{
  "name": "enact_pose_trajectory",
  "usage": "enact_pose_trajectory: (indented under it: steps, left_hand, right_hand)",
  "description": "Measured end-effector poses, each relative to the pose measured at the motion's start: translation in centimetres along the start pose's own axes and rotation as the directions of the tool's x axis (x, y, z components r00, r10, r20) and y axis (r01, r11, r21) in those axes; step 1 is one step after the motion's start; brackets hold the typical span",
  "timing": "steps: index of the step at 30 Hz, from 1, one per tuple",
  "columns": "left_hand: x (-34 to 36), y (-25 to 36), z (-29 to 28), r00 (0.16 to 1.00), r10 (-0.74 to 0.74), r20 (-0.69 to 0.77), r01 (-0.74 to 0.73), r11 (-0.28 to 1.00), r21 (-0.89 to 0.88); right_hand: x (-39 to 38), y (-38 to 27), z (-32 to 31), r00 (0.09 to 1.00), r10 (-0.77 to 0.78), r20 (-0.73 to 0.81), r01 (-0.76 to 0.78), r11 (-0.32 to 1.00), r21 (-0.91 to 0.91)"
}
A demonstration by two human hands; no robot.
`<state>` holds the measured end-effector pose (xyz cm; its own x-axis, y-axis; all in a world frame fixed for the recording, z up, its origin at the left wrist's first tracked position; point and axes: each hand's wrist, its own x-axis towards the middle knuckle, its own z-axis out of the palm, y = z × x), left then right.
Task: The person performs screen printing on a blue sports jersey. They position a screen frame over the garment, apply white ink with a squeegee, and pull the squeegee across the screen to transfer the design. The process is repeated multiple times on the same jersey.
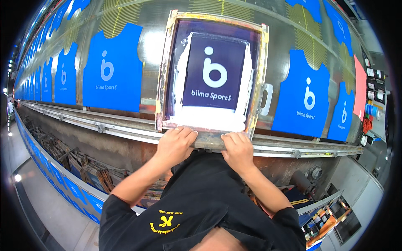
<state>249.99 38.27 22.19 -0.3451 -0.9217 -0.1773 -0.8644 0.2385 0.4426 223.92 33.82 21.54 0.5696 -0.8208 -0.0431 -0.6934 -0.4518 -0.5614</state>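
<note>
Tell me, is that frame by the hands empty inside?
Not empty: inside the frame, white paint-like material lies along the near end and streaks up both sides of the dark panel. I cannot tell its depth.

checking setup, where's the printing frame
Head view, upper centre: the printing frame lies between two blue garments, left hand and right hand at its near edge.

White-printed blue shirt panels [112,95], dark purple-and-white printing screen [228,62]
</note>
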Motion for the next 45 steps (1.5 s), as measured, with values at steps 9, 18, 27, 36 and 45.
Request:
enact_pose_trajectory:
  steps: [9,18,27,36,45]
  left_hand:
    - [29.2,-12.2,-10.2,0.992,-0.031,0.12,0.012,0.988,0.152]
    - [25.6,-12.6,-4.3,0.971,0.053,-0.232,-0.024,0.992,0.125]
    - [14.7,-7.0,-3.2,1.0,-0.007,0.006,0.007,0.998,0.059]
    - [32.1,-13.3,-9.1,0.991,-0.062,-0.119,0.086,0.975,0.207]
    - [12.0,-6.0,-0.4,0.98,0.051,-0.192,-0.029,0.993,0.118]
  right_hand:
    - [26.0,11.3,-6.6,0.993,0.082,-0.086,-0.098,0.975,-0.198]
    - [22.9,12.6,-2.3,0.992,-0.031,-0.124,0.006,0.981,-0.192]
    - [12.4,6.2,-1.2,0.999,0.004,-0.054,-0.005,1.0,-0.018]
    - [29.9,14.8,-4.5,0.944,-0.082,-0.319,0.038,0.989,-0.142]
    - [9.1,5.8,1.1,0.977,-0.057,-0.207,0.041,0.996,-0.081]
